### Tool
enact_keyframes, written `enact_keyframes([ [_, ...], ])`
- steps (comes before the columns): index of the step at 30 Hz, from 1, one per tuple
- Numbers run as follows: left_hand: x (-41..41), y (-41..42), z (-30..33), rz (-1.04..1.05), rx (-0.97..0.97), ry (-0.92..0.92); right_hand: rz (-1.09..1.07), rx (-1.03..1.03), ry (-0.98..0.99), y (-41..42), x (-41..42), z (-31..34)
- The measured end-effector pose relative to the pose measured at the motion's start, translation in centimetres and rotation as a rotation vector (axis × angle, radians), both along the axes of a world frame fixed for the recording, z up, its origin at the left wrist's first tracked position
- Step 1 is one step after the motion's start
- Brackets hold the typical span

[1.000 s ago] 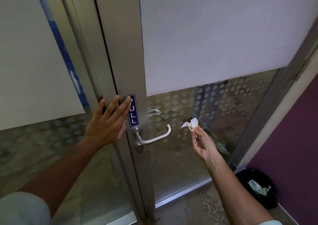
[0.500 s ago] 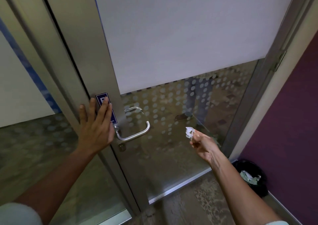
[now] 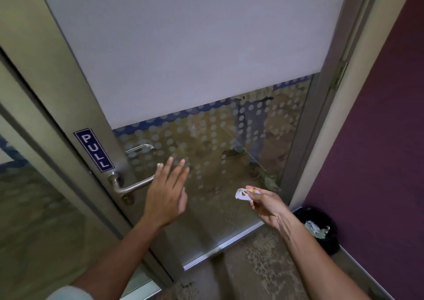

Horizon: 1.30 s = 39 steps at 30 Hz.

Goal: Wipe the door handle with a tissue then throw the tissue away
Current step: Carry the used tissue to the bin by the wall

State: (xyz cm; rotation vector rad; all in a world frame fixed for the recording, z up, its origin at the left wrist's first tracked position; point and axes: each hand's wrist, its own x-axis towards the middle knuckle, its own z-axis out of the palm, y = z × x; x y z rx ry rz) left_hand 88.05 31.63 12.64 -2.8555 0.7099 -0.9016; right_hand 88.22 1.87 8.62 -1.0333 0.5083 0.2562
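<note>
A silver lever door handle (image 3: 128, 186) sticks out from the metal door frame under a blue PULL sign (image 3: 94, 149). My left hand (image 3: 166, 196) hovers open in front of the handle's free end, fingers spread, hiding its tip. My right hand (image 3: 266, 204) is lower right of the handle and pinches a small crumpled white tissue (image 3: 243, 194). A black bin (image 3: 321, 228) with crumpled paper in it stands on the floor in the right corner, beyond my right forearm.
The glass door (image 3: 206, 153) has a frosted upper pane and a dotted lower pane; legs of a person show through it. A purple wall (image 3: 378, 139) closes the right side. A second glass panel (image 3: 27, 208) lies left of the frame.
My left hand left the frame by the PULL sign and moved right, in front of the handle. My right hand with the tissue dropped lower and away from the handle. The view shifted right.
</note>
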Motion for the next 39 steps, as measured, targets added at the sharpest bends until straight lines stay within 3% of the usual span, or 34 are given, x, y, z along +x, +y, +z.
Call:
enact_keyframes([
  [8, -1.0, -8.4, -4.6, 0.071, -0.197, 0.414, 0.006, -0.021, 0.044, -5.9, -2.7, -3.3],
  [13, -0.9, -12.3, -7.7, 0.07, -0.133, 0.597, -0.06, -0.018, 0.101, -8.5, -4.4, -4.6],
  [24, 4.1, -21.1, -12.6, -0.051, -0.044, 0.788, -0.256, -0.06, 0.243, -14.5, -4.7, -8.3],
  [39, 15.6, -32.0, -18.6, -0.323, 0.17, 1.007, -0.626, -0.139, 0.474, -22.8, 1.6, -13.4],
])
